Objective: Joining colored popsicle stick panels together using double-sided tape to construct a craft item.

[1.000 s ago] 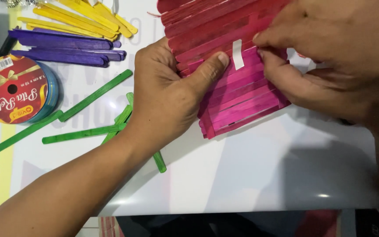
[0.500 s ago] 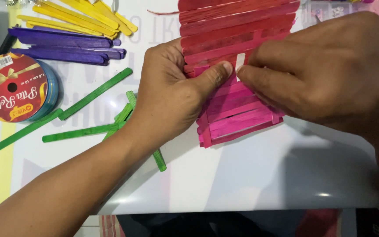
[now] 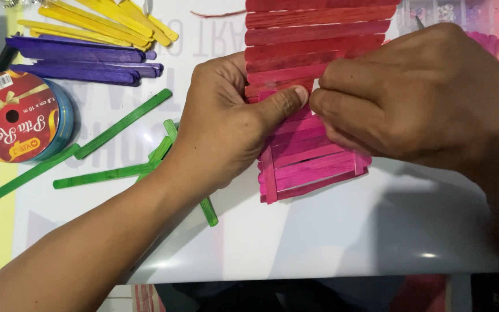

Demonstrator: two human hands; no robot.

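Partly hidden under both hands, the panel of red and pink sticks [image 3: 313, 55] is cut off by the far edge, so its full extent cannot be told. Red slats are seen far, pink slats near, lying flat on the white table [image 3: 319, 237]. The left hand [image 3: 226, 130] is clamped on its left edge, thumb on top. The right hand [image 3: 423, 98] is pinched together at the middle; what it pinches is hidden. Green sticks [image 3: 105, 173] are scattered left.
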